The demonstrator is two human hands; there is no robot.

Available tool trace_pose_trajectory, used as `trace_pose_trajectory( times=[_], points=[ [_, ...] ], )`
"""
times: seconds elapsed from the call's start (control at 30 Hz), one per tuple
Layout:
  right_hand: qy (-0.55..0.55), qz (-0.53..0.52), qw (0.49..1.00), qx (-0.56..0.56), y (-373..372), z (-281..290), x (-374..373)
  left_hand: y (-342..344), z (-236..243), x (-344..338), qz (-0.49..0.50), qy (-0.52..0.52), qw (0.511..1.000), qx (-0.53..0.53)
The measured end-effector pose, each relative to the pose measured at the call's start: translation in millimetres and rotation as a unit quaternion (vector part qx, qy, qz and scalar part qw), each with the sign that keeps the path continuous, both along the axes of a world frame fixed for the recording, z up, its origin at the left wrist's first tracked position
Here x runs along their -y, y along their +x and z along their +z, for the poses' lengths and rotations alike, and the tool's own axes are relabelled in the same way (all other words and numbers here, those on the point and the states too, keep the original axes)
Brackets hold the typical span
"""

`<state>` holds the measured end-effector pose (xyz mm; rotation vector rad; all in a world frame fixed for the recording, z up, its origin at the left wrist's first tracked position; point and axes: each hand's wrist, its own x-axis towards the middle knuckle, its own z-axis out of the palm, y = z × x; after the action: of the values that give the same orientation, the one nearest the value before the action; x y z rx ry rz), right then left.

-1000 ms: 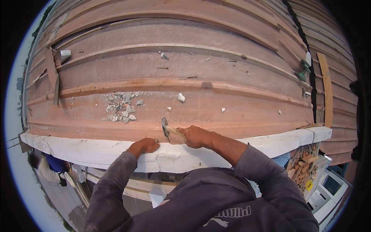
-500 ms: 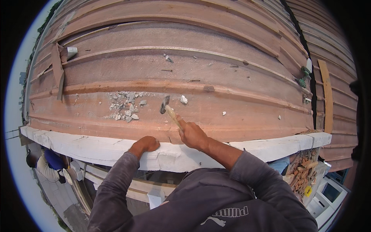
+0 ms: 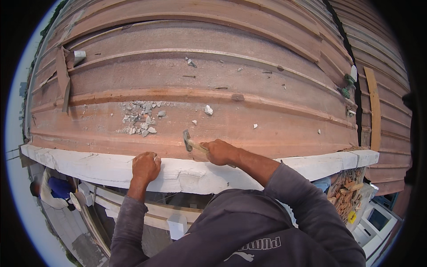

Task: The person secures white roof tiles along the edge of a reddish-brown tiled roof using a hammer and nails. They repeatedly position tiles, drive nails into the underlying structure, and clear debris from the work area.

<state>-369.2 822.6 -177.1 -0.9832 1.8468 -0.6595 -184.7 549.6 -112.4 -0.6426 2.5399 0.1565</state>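
My right hand (image 3: 219,152) is wrapped round the wooden handle of a hammer (image 3: 187,139), just above the white ledge (image 3: 102,167). The hammer's dark metal head points left, over the reddish ribbed roof sheet (image 3: 267,141) beside the ledge. My left hand (image 3: 147,167) is closed and rests on the ledge, left of the hammer. Whatever its fingers hold, if anything, is hidden. Cracks and rough broken patches mark the ledge between my hands.
Broken grey and white rubble (image 3: 141,118) lies on the roof ahead, with a white chunk (image 3: 208,110) to its right. A bent metal strip (image 3: 62,80) sticks up at far left. A wooden plank (image 3: 372,109) lies at right. Below left is another person (image 3: 54,191).
My left hand has shifted left along the ledge. The hammer has come back toward the ledge, its handle now lying more sideways.
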Motion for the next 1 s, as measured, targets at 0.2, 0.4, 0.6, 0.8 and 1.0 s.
trace_pose_trajectory(
  times=[0.2, 0.4, 0.6, 0.8, 1.0],
  points=[
    [0.057, 0.081, 0.995, 0.012, 10, 0, -1, 28, -2, -12, -0.068, -0.049, 0.977, -0.198],
    [0.074, 0.107, 0.991, 0.027, 9, -7, 8, 32, -8, -15, -0.060, -0.081, 0.970, -0.222],
    [0.106, 0.063, 0.992, 0.037, 5, 5, 16, 34, -13, -14, -0.066, -0.091, 0.964, -0.242],
    [0.122, 0.123, 0.985, 0.025, 0, 8, 14, 33, -13, -13, -0.060, -0.087, 0.966, -0.235],
    [0.052, -0.069, 0.994, 0.063, 14, 14, -24, 24, -2, -12, -0.003, -0.048, 0.989, -0.138]
  ],
)
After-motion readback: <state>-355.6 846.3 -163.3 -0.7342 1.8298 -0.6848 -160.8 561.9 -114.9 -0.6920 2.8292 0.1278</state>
